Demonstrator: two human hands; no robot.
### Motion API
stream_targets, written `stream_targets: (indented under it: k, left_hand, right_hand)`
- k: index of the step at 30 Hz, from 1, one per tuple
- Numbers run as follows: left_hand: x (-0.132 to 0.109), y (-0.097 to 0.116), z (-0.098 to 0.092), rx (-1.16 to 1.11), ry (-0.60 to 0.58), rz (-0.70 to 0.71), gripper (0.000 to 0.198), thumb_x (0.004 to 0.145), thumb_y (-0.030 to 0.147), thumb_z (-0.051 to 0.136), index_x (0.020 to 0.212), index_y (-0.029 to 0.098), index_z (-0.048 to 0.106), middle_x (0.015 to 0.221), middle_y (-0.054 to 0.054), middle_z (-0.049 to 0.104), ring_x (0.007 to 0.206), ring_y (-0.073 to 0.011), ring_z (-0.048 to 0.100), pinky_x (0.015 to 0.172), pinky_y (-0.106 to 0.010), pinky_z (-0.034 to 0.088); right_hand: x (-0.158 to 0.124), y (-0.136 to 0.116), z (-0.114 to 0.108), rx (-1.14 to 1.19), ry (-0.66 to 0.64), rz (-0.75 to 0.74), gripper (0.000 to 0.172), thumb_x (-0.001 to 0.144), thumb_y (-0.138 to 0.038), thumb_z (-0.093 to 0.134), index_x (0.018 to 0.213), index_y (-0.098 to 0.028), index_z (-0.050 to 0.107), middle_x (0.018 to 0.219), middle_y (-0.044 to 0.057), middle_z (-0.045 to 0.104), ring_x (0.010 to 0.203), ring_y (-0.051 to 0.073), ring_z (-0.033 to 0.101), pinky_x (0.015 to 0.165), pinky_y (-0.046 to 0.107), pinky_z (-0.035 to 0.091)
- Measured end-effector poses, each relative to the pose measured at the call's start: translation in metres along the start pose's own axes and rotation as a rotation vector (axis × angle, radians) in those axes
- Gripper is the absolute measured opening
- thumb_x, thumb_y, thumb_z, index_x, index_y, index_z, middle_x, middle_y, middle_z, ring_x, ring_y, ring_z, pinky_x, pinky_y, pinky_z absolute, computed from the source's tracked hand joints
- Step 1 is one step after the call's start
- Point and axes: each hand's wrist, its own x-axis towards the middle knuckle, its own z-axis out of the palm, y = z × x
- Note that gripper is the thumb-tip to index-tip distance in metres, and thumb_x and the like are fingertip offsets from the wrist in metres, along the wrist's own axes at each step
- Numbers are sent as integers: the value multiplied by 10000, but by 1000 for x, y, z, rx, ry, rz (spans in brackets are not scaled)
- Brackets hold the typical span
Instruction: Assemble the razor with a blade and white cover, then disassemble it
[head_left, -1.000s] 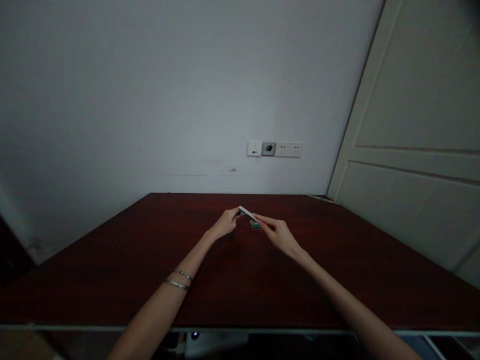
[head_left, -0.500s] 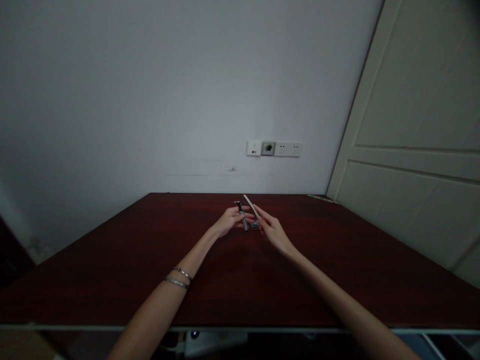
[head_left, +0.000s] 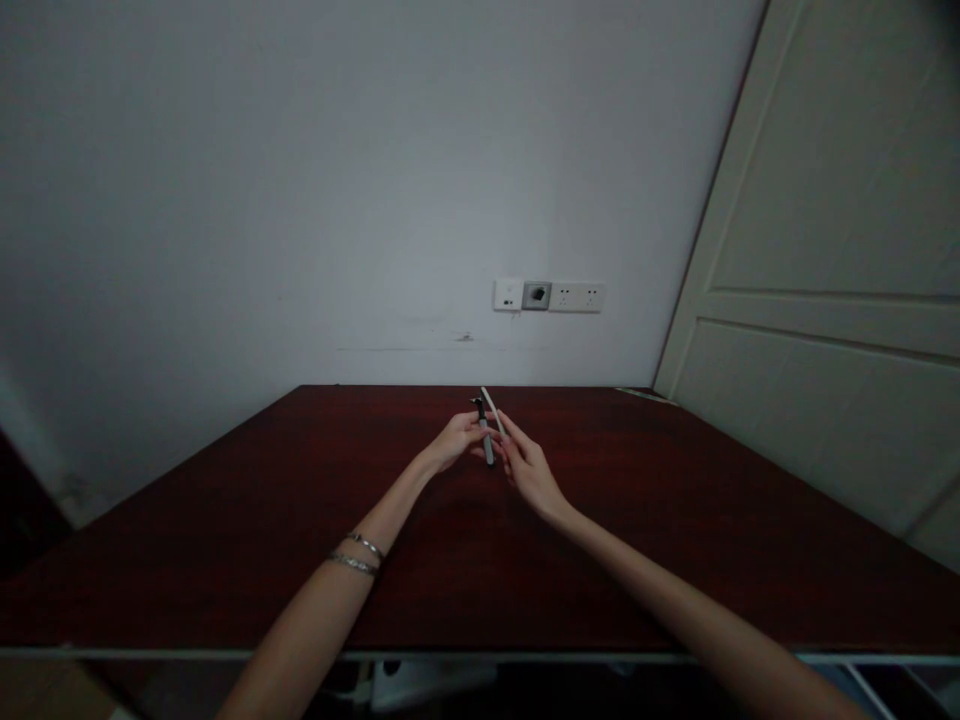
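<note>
My left hand (head_left: 454, 441) is closed around a slim tool (head_left: 489, 452) with a grey and black handle. Its narrow dark head sticks out to the left at the top; a razor-like shape, though too small to tell its exact kind. Facing it, my right hand (head_left: 531, 477) pinches a thin, pale, straight strip (head_left: 492, 409), which slants up and to the left. The strip's top end is close beside the tool's head; whether they touch I cannot tell. Both hands are above the far middle of the table, their fingertips very near each other.
The dark red wooden table (head_left: 262, 530) spreads around both forearms. Behind it rises a pale wall with a row of sockets (head_left: 576, 297). A white panelled door (head_left: 817, 270) stands on the right. A flat strip (head_left: 645, 396) lies at the far right corner.
My right hand has moved left, bringing the pale strip closer to the tool. The small teal thing seen between the hands before is now out of sight. My left hand has barely moved.
</note>
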Motion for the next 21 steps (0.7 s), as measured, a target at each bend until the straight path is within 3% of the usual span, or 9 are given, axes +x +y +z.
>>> stream_targets:
  k: [11, 15, 19, 21]
  left_hand:
    - [1, 0, -1, -17, 38, 20, 453, 755, 251, 599, 1157, 88, 469, 857, -145, 671, 699, -200, 657, 587, -303, 514]
    - [1, 4, -5, -6, 102, 37, 402, 769, 230, 571, 1137, 94, 484, 862, -142, 672, 687, -190, 657, 579, -297, 520]
    - [0, 7, -6, 61, 157, -34, 363, 781, 221, 559, 1110, 92, 476, 798, -136, 678, 656, -186, 657, 534, -271, 509]
    - [-2, 8, -4, 89, 152, -69, 339, 781, 225, 559, 1085, 94, 483, 778, -129, 677, 652, -187, 659, 530, -266, 508]
  right_hand:
    - [-4, 8, -3, -72, 14, -26, 543, 865, -427, 406, 1365, -220, 363, 592, -35, 426, 460, 73, 301, 411, 179, 286]
    - [-7, 16, -10, -238, 12, -69, 508, 881, -410, 368, 1342, -201, 406, 677, 5, 550, 530, 105, 431, 504, 215, 385]
    - [12, 1, -30, -537, 34, -295, 448, 907, -331, 316, 1331, -233, 424, 947, 63, 621, 766, 160, 557, 713, 271, 442]
    - [26, -9, -40, -783, -40, -378, 439, 904, -269, 324, 1332, -269, 419, 922, 57, 613, 763, 158, 557, 715, 255, 432]
